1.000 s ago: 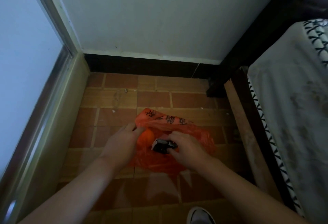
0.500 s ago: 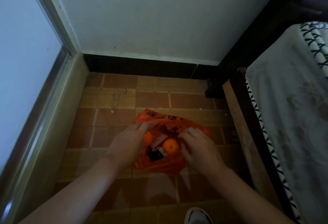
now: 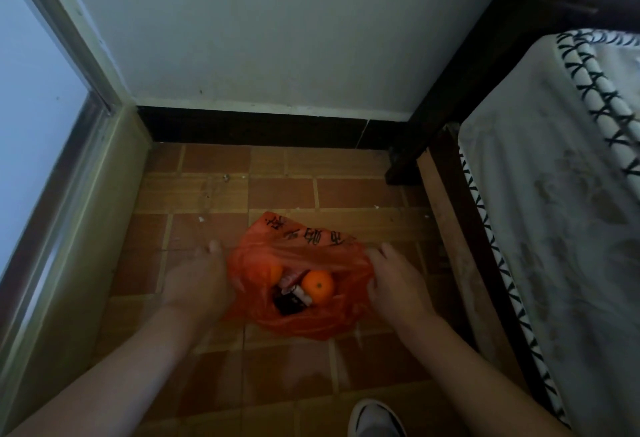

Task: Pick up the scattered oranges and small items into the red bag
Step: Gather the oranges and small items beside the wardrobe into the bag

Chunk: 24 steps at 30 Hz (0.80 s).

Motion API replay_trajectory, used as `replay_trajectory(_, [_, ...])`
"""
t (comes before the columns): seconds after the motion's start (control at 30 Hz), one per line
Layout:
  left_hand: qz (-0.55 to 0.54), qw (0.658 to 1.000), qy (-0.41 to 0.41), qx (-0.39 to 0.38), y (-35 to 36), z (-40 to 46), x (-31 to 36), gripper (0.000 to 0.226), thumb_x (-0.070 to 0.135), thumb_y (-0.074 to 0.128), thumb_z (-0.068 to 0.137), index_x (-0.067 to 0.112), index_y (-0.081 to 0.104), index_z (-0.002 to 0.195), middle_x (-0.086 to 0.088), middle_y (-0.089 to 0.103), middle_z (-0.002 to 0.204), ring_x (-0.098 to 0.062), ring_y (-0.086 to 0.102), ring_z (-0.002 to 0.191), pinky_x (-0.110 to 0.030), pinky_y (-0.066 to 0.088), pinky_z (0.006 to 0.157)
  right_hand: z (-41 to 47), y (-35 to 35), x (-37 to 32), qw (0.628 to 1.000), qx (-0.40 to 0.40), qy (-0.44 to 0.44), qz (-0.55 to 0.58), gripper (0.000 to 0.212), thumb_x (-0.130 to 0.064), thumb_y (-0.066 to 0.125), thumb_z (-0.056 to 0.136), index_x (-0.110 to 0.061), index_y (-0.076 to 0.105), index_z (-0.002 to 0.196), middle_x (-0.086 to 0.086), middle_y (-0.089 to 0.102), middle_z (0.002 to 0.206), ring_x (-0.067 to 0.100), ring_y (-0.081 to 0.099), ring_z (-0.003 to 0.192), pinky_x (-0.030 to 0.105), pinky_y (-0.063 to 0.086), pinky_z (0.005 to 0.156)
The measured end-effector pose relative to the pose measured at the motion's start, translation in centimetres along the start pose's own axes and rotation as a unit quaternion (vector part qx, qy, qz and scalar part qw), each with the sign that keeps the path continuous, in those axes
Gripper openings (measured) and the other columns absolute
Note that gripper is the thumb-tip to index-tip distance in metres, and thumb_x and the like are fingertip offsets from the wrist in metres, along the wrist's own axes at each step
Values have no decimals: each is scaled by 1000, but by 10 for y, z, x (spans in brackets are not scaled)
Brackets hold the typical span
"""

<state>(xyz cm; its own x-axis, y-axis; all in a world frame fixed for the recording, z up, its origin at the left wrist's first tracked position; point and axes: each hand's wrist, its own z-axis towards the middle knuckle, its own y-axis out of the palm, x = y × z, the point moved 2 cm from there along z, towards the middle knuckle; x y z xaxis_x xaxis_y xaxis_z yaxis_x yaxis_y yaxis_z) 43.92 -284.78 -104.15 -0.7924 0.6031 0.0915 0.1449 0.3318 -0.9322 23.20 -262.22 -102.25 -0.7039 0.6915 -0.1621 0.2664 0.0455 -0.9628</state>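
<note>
Red bag [image 3: 301, 312] sits on the tiled floor [image 3: 214, 194], mouth facing up at us, long axis running left to right. Inside: one orange [image 3: 317, 286] in plain view, a second orange [image 3: 275, 273] half under the film, dark small items [image 3: 289, 303] between. Left hand [image 3: 199, 286] and right hand [image 3: 394, 286] flank the mouth, each touching its rim, about equally near. Whether either grip pinches the plastic, we cannot tell. We judge gathering the rim comes next.

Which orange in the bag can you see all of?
The orange on the right, nearer the right hand. It shows round and whole, while the other orange by the left hand peeks half-hidden behind the red bag.
</note>
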Motion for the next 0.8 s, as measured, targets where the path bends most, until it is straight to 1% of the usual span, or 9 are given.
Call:
replay_trajectory(0.1, [15,1000,13,3,-7,0,-2,33,46,59,92,22,63,114,-3,73,105,-26,73,97,-34,55,73,2,1,0,999,33,-22,38,32,-4,59,88,-18,66,116,0,57,111,24,61,105,34,51,87])
replay_trajectory(0.23, [-33,996,46,66,-20,-3,6,21,44,53,95,25,58,102,-1,71,87,-28,73,84,-33,48,62,9,-1,-14,987,94,-73,106,26,1,64,87,-11,73,109,5,65,104,27,65,97,36,54,84])
replay_trajectory(0.3, [-71,991,64,96,-28,-5,7,18,43,53,94,27,58,101,1,68,79,-27,72,77,-33,53,59,13,-6,-29,975,118,-106,158,27,1,64,90,-12,74,111,3,68,104,24,67,96,30,52,84])
replay_trajectory(0.37, [-95,982,84,138,-39,-9,7,20,42,54,94,29,61,107,3,68,77,-25,70,70,-36,58,58,17,-12,-44,965,140,-136,177,25,-3,64,94,-14,74,113,1,70,105,21,67,96,31,53,81])
replay_trajectory(0.43, [-137,968,110,178,-50,-14,7,17,37,56,98,27,65,108,8,65,73,-16,66,61,-34,56,52,20,-20,-57,959,159,-156,175,22,-11,62,99,-17,73,116,-2,69,106,20,67,97,37,56,78])
replay_trajectory(0.5, [-179,952,135,210,-62,-20,9,11,31,59,100,24,67,103,14,59,68,-3,57,54,-25,46,45,22,-31,-67,953,179,-173,173,21,-20,58,103,-18,72,119,-4,69,109,17,67,96,40,58,76])
replay_trajectory(0.6, [-216,928,161,258,-85,-30,14,11,26,62,100,20,69,105,16,56,67,2,52,53,-14,34,48,23,-55,-81,933,220,-200,201,23,-26,55,107,-15,72,119,-4,69,105,13,67,90,38,58,73])
replay_trajectory(0.73, [-266,874,203,353,-126,-40,28,12,19,65,98,14,73,105,7,67,76,-8,61,62,-21,46,55,25,-91,-96,903,277,-222,241,24,-26,56,108,-11,74,114,-4,71,100,10,68,87,33,58,70])
replay_trajectory(0.8, [-287,859,210,368,-139,-43,35,11,19,66,97,15,73,105,7,68,78,-8,63,65,-23,49,57,28,-97,-100,904,281,-221,235,27,-32,56,108,-14,75,109,-6,71,98,8,67,84,32,57,67])
